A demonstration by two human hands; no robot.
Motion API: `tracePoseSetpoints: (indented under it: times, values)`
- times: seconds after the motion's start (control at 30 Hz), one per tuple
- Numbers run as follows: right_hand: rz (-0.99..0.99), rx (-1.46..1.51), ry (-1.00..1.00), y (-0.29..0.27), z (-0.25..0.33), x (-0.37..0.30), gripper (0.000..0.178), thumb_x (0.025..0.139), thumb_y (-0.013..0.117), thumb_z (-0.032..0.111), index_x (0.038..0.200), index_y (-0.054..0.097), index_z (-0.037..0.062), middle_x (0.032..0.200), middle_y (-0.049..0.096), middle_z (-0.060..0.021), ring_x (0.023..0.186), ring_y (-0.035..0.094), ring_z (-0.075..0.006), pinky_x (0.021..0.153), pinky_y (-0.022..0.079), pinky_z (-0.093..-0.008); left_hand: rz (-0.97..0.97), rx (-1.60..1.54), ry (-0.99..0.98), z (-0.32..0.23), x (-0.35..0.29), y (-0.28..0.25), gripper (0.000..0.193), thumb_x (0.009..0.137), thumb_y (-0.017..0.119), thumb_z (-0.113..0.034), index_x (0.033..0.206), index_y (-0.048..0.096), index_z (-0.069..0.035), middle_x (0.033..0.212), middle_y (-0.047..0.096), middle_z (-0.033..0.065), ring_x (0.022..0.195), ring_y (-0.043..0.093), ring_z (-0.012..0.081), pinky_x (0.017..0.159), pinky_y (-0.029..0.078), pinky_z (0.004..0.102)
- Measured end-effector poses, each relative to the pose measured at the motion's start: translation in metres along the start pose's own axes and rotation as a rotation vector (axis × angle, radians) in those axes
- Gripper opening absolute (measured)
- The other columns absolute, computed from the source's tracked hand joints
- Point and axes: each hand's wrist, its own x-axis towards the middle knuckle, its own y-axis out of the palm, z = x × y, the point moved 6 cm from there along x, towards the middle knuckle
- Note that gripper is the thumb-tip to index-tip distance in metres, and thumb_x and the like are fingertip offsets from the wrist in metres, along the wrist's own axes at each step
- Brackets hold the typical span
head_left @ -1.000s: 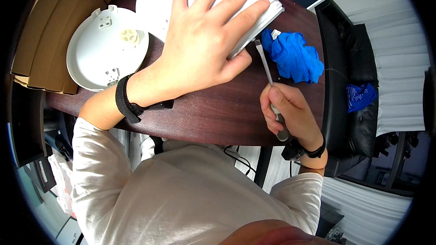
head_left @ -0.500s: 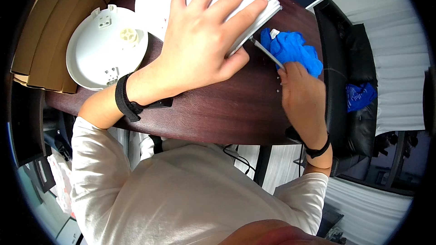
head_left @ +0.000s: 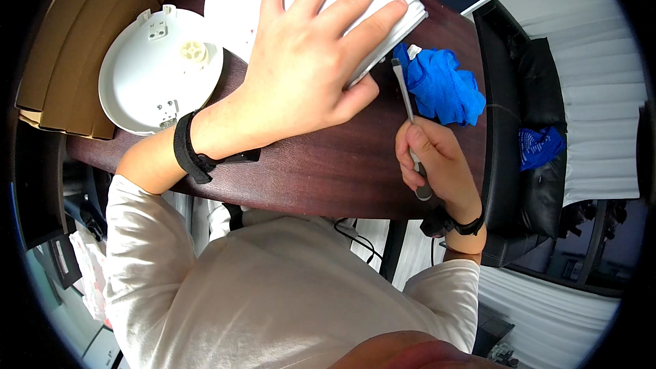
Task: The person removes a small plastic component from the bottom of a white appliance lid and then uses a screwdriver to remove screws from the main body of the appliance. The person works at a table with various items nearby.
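Observation:
My left hand lies with spread fingers on a large white plastic housing, its thumb against the straight, layered edge. Much of the housing is hidden under that hand. Closed around a slim tool, my right hand is just below and right of the housing. The tool has a grey handle end, a pale shaft and a dark tip pointing up and away; its exact kind I cannot make out. Its tip is apart from the housing, beside a crumpled blue cloth.
A round white plastic cover with a small cream wheel on it rests at the left of the dark brown table. Cardboard boxes stand beyond it. To the right is a black sofa with a blue bag.
My right hand has drawn back toward me and turned, pulling the tool's tip away from the housing's edge. The housing and my left hand have shifted slightly right.

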Motion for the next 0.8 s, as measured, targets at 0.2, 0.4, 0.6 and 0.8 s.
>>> tracePoseSetpoints:
  times: [0.2, 0.4, 0.6, 0.8]
  values:
    - [0.059, 0.050, 0.069, 0.010, 0.000, 0.002, 0.031, 0.104, 0.039, 0.024, 0.083, 0.051, 0.0041, 0.062, 0.045, 0.0017, 0.045, 0.042, -0.0048, 0.041, 0.033, -0.0197, 0.010, 0.005, -0.008, 0.000, 0.000, 0.000, 0.069, 0.062, 0.064, -0.021, 0.130, 0.058, -0.015, 0.141, 0.049, 0.0099, 0.134, 0.039, 0.0362, 0.104, 0.020, 0.0626]
    - [0.047, 0.026, 0.053, 0.007, 0.002, 0.001, 0.032, 0.104, 0.038, 0.024, 0.082, 0.050, 0.0042, 0.061, 0.045, 0.0020, 0.045, 0.042, -0.0046, 0.041, 0.032, -0.0201, -0.242, 0.294, 0.326, 0.026, -0.010, 0.026, 0.069, 0.062, 0.064, -0.021, 0.130, 0.058, -0.015, 0.141, 0.049, 0.0101, 0.134, 0.039, 0.0360, 0.104, 0.020, 0.0622]
    - [0.044, 0.017, 0.044, 0.009, 0.002, 0.000, 0.032, 0.104, 0.038, 0.024, 0.081, 0.050, 0.0044, 0.060, 0.044, 0.0020, 0.045, 0.041, -0.0046, 0.042, 0.033, -0.0203, -0.303, 0.234, 0.316, 0.029, -0.011, 0.032, 0.069, 0.062, 0.064, -0.021, 0.131, 0.058, -0.015, 0.141, 0.049, 0.0102, 0.134, 0.039, 0.0359, 0.104, 0.020, 0.0618]
    - [0.052, -0.011, 0.085, 0.010, 0.009, 0.000, 0.030, 0.103, 0.040, 0.021, 0.080, 0.050, 0.0047, 0.060, 0.046, 0.0003, 0.045, 0.044, -0.0083, 0.043, 0.035, -0.0218, -0.204, 0.331, 0.326, 0.024, -0.010, 0.023, 0.070, 0.061, 0.064, -0.020, 0.131, 0.057, -0.015, 0.141, 0.049, 0.0111, 0.133, 0.039, 0.0361, 0.104, 0.021, 0.0611]
